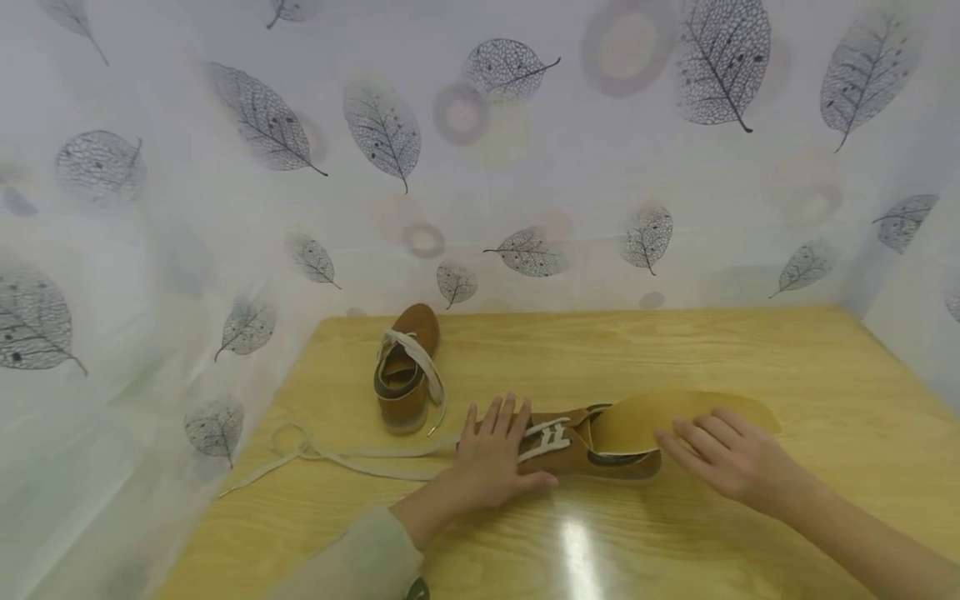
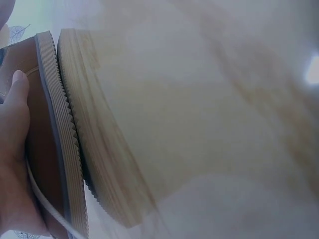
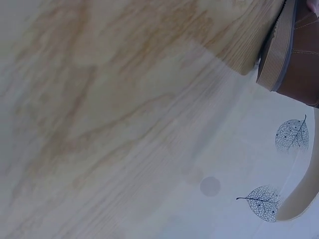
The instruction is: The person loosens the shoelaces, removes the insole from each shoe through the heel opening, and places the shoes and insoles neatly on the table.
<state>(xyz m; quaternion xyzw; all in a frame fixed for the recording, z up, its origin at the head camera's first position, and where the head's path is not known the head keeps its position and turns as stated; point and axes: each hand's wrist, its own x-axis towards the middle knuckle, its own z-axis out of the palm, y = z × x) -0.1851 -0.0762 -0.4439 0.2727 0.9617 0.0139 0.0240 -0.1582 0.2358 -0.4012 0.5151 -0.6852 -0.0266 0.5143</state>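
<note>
A brown lace-up shoe [image 1: 532, 467] lies on the wooden table, toe to the left, with pale laces. My left hand [image 1: 491, 462] rests across its toe end, fingers straight and spread. In the left wrist view the left thumb [image 2: 19, 94] lies along the shoe's side, above the ridged sole [image 2: 60, 114]. A tan insole [image 1: 637, 421] has one end in the shoe's opening; the other rises out to the right. My right hand [image 1: 735, 462] pinches its near edge, fingers bent. In the right wrist view, the insole [image 3: 301, 194] shows at the right border, beside the shoe's heel [image 3: 299, 74].
A second brown shoe [image 1: 405, 408] stands behind and to the left, a loose pale lace over it. Long lace ends [image 1: 360, 467] trail left across the table [image 1: 840, 375]. A leaf-patterned white curtain [image 1: 480, 200] hangs along the back and sides.
</note>
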